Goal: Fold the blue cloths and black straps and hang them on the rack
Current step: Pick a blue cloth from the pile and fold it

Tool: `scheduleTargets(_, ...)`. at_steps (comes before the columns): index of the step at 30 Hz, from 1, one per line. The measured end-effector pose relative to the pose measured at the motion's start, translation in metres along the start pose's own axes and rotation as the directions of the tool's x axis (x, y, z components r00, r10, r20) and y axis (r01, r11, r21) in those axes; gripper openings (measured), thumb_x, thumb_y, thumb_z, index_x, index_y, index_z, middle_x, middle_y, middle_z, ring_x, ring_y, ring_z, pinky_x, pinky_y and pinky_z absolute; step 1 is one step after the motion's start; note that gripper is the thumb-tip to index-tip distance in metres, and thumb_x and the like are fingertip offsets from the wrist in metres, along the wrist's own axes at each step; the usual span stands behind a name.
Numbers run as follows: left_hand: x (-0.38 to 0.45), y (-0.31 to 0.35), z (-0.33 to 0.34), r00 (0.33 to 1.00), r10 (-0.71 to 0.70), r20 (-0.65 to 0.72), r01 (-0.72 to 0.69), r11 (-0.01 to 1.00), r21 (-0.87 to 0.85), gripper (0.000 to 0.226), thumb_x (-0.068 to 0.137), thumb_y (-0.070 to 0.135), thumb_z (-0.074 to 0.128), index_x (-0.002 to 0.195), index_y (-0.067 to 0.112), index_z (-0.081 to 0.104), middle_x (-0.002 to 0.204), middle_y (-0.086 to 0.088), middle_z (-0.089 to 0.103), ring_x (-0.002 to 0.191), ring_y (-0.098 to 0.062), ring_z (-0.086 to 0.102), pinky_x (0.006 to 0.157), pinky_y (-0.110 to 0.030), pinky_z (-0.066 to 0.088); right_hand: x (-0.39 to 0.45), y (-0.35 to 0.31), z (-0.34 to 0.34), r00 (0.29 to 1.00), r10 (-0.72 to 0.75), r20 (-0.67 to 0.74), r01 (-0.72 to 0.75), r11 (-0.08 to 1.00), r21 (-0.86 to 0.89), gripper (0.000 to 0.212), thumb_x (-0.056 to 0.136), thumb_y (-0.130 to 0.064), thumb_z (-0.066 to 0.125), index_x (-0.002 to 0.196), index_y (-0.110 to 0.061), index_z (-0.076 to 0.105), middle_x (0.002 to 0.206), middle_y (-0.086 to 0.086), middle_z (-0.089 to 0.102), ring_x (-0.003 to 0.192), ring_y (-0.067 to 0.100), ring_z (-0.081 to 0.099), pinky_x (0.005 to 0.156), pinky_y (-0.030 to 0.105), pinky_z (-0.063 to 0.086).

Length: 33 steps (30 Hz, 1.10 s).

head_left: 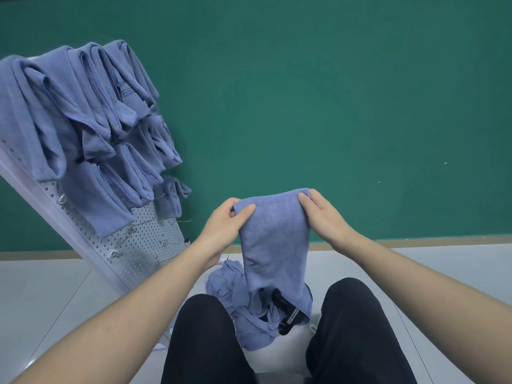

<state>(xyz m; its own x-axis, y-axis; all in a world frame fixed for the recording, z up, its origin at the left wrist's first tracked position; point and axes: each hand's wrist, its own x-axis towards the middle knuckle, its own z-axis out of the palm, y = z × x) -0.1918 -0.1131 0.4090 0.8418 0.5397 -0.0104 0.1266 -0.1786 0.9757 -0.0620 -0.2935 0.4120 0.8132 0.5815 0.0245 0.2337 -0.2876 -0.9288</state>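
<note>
A blue cloth [274,234] hangs folded lengthwise in front of me. My left hand [225,221] pinches its top left corner and my right hand [322,214] pinches its top right corner. Below it, on the floor between my knees, lies a heap of loose blue cloths [243,309] with a black strap [289,314] tangled in it. At the left stands a tilted white pegboard rack [144,239], and several folded blue cloths [83,120] hang on its upper hooks.
Bare wire hooks [130,231] stick out of the rack's lower part. A green wall [332,92] runs behind, with a tan skirting strip above the pale tiled floor [50,295]. My black-trousered knees [357,314] frame the heap.
</note>
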Motion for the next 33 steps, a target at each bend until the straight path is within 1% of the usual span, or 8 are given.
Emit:
scheduleTargets(4, -0.005, 0.001, 0.019, 0.982, 0.044, -0.183, -0.064, 0.993, -0.101, 0.026, 0.101, 0.037, 0.054, 0.098, 0.011, 0.055, 0.087, 0.002, 0.057, 0.077, -0.008, 0.05, 0.075, -0.031, 0.043, -0.008, -0.007, 0.017, 0.974, -0.123, -0.193, 0.12, 0.992, -0.026, 0.033, 0.108, -0.037, 0.033, 0.08, -0.019, 0.032, 0.074, -0.006, 0.037, 0.062, 0.006, 0.035, 0.065, 0.027, 0.035)
scheduleTargets(9, -0.014, 0.006, 0.034, 0.914, 0.164, -0.371, -0.176, 0.984, 0.001, 0.011, 0.104, 0.032, 0.047, 0.095, 0.027, 0.049, 0.085, 0.006, 0.047, 0.067, 0.001, 0.042, 0.07, -0.022, 0.04, -0.008, -0.011, 0.026, 0.97, -0.097, -0.223, 0.121, 0.988, 0.094, 0.043, 0.1, -0.047, 0.052, 0.084, -0.008, 0.043, 0.074, -0.008, 0.042, 0.063, 0.006, 0.039, 0.064, 0.024, 0.039)
scheduleTargets(13, -0.016, 0.005, 0.031, 0.898, 0.247, -0.364, -0.23, 0.969, 0.09, 0.01, 0.104, 0.03, 0.05, 0.095, 0.024, 0.051, 0.083, 0.009, 0.052, 0.068, 0.003, 0.046, 0.067, -0.013, 0.04, -0.009, -0.012, 0.022, 0.986, -0.061, -0.155, 0.081, 0.988, 0.131, 0.029, 0.09, -0.046, 0.069, 0.093, -0.018, 0.063, 0.09, -0.009, 0.069, 0.08, 0.004, 0.066, 0.073, 0.022, 0.052)
scheduleTargets(16, -0.017, 0.006, 0.032, 0.896, 0.242, -0.373, -0.235, 0.97, 0.066, 0.012, 0.101, 0.03, 0.054, 0.095, 0.02, 0.054, 0.08, 0.01, 0.054, 0.066, 0.0, 0.047, 0.066, -0.017, 0.041, -0.008, -0.011, 0.021, 0.987, -0.039, -0.154, 0.058, 0.991, 0.119, 0.036, 0.097, -0.047, 0.057, 0.083, -0.013, 0.058, 0.078, -0.009, 0.065, 0.071, 0.011, 0.06, 0.072, 0.028, 0.049)
scheduleTargets(19, -0.021, 0.006, 0.033, 0.948, 0.027, -0.317, -0.097, 0.974, -0.206, 0.021, 0.095, 0.033, 0.066, 0.097, 0.013, 0.06, 0.08, 0.007, 0.065, 0.069, -0.007, 0.059, 0.066, -0.025, 0.048, -0.008, -0.006, 0.022, 0.991, 0.058, -0.12, -0.037, 0.984, 0.175, 0.052, 0.1, -0.055, 0.044, 0.082, -0.007, 0.048, 0.075, -0.003, 0.05, 0.068, 0.014, 0.047, 0.07, 0.031, 0.042)
scheduleTargets(23, -0.026, 0.004, 0.03, 0.978, -0.208, 0.006, 0.18, 0.831, -0.526, 0.03, 0.089, 0.022, 0.075, 0.114, 0.009, 0.066, 0.107, -0.009, 0.076, 0.098, -0.025, 0.074, 0.081, -0.038, 0.059, -0.009, -0.004, 0.023, 0.98, 0.192, -0.05, -0.177, 0.958, 0.226, 0.053, 0.101, -0.059, 0.039, 0.101, -0.013, 0.066, 0.099, -0.005, 0.071, 0.091, 0.01, 0.066, 0.087, 0.031, 0.052)
scheduleTargets(28, -0.028, -0.001, 0.033, 0.982, -0.147, -0.118, 0.062, 0.843, -0.534, 0.024, 0.091, 0.018, 0.073, 0.112, 0.012, 0.066, 0.105, -0.007, 0.076, 0.096, -0.023, 0.074, 0.083, -0.04, 0.059, -0.012, -0.006, 0.025, 0.97, 0.229, 0.082, -0.243, 0.884, 0.399, 0.045, 0.096, -0.061, 0.051, 0.107, -0.021, 0.07, 0.105, -0.007, 0.076, 0.098, 0.01, 0.072, 0.088, 0.03, 0.056)
scheduleTargets(33, -0.028, -0.004, 0.031, 0.977, -0.034, -0.21, -0.036, 0.946, -0.323, 0.015, 0.092, 0.021, 0.071, 0.107, 0.02, 0.068, 0.099, 0.005, 0.077, 0.093, -0.013, 0.073, 0.077, -0.028, 0.058, -0.008, 0.0, 0.025, 0.955, 0.294, 0.045, -0.286, 0.87, 0.401, 0.052, 0.097, -0.066, 0.037, 0.111, -0.03, 0.07, 0.107, -0.013, 0.075, 0.105, 0.01, 0.069, 0.1, 0.038, 0.051)
